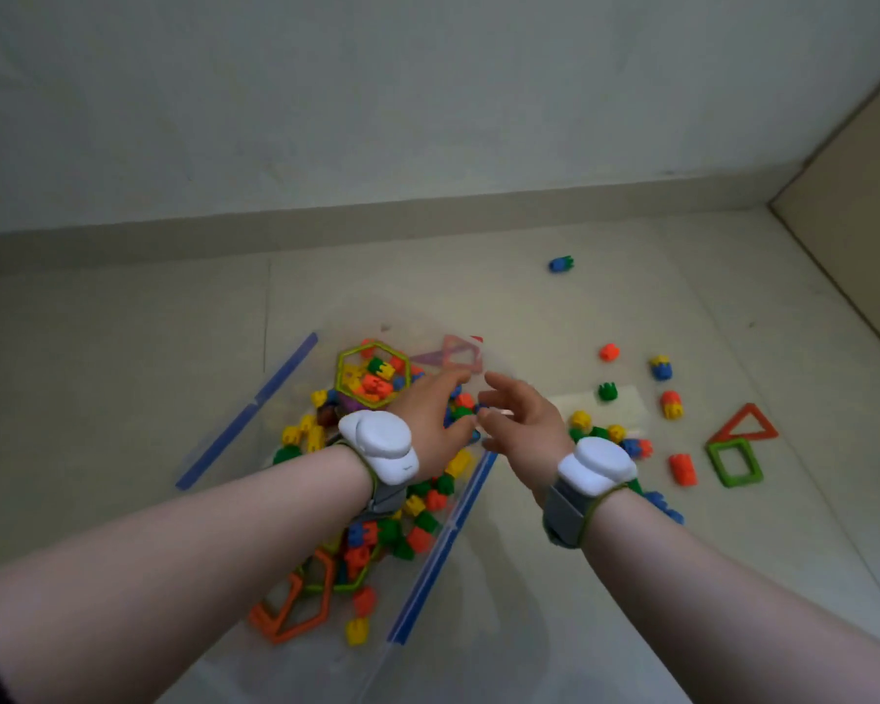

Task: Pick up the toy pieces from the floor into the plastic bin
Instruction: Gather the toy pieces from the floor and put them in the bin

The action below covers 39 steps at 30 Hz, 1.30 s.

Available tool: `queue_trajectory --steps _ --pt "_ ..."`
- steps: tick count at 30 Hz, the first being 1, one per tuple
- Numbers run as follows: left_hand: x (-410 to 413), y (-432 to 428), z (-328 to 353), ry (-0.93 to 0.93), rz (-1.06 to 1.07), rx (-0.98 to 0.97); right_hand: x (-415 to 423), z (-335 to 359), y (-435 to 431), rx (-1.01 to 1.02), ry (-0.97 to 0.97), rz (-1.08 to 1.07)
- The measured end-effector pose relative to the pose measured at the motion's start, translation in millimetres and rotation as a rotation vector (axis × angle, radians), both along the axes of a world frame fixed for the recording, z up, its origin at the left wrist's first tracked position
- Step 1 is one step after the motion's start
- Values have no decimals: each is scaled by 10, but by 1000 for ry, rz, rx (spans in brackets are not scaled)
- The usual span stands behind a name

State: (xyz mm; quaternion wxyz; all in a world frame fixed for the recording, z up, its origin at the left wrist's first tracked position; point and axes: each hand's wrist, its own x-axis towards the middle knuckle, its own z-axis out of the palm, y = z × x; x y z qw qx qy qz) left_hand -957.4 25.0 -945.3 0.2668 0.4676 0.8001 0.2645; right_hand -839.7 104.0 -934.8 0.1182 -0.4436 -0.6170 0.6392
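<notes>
From my head camera, my left hand (430, 424) hangs over the clear plastic bin with blue rim strips (440, 551), fingers loosely spread, gripping nothing I can see. My right hand (522, 424) is just beside it, over the bin's right rim, fingers wide and empty. Under my left hand the bin holds many small coloured toy blocks (417, 530). To the right of my right hand, a red block (682, 469), a green square frame (735, 462) and an orange triangle frame (744, 424) lie on the tiled floor (631, 307).
</notes>
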Motion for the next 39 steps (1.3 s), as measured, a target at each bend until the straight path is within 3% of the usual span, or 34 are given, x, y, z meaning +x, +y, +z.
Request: queue_trajectory --steps 5,10,14,16,21,29,33,39 --pt "539 511 -61 33 -92 -22 743 -308 513 207 -78 47" --pt "1094 979 -345 -18 -100 -142 1582 -758 1054 500 -381 135" --pt "1473 1158 -700 21 -127 -396 2088 -1101 1437 518 -737 267" --pt "1553 1152 -824 67 -73 -507 2169 -1218 1488 483 -817 323" --pt "1689 1438 -1113 136 31 -605 2250 -1526 1650 419 -826 353" --pt "1722 1803 -1424 91 49 -512 1872 -1704 1766 508 -568 451" --pt "1831 1732 -1501 103 83 -450 1739 -1705 1699 539 -550 455" --pt "1903 1665 -1525 -40 77 -389 1602 -1689 1657 549 -580 494"
